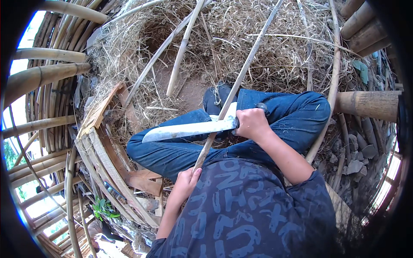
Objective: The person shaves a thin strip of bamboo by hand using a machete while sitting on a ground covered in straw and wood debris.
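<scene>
The right hand [251, 123], fingers clenched, holds a broad-bladed steel knife [189, 130] across a long, pale bamboo strip [246, 69], pinched by the left hand [185, 182], centre frame; curled tan shavings [275, 64] heap up top, trimming seemingly unfinished.

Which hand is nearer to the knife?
Right. The right hand grips the knife; the left hand holds the long stick closer to the body, apart from the knife.

The ground [194, 93] was partly covered by tangled pale shavings [275, 62], overlaid with bamboo strips [184, 51]; grey rubble [354, 167] was strewn at right.
</scene>
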Demonstrator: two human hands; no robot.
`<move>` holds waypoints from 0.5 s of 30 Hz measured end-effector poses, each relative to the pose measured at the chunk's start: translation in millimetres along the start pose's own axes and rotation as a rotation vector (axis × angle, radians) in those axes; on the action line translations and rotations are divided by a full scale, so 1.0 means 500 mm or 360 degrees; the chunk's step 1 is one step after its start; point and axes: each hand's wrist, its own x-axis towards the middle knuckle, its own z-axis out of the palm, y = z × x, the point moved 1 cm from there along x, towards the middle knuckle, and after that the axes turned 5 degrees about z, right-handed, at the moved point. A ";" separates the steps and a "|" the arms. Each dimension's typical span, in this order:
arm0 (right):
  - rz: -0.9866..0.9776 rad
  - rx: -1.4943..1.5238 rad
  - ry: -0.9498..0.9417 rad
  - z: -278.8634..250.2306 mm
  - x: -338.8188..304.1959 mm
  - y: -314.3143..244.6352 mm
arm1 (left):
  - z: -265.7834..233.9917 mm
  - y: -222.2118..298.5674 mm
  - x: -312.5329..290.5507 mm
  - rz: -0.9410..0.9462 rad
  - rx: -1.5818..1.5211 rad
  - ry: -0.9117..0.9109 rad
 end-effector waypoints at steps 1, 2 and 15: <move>0.0068 -0.0046 0.0024 0.003 0.003 0.011 | 0.000 -0.001 -0.005 -0.0027 -0.0043 -0.0011; 0.0132 -0.0091 0.0049 0.003 0.009 0.020 | -0.003 -0.006 -0.014 -0.0055 -0.0087 -0.0018; 0.0037 0.0072 0.0034 -0.027 0.019 0.000 | -0.006 -0.036 -0.006 -0.0072 -0.0249 -0.0053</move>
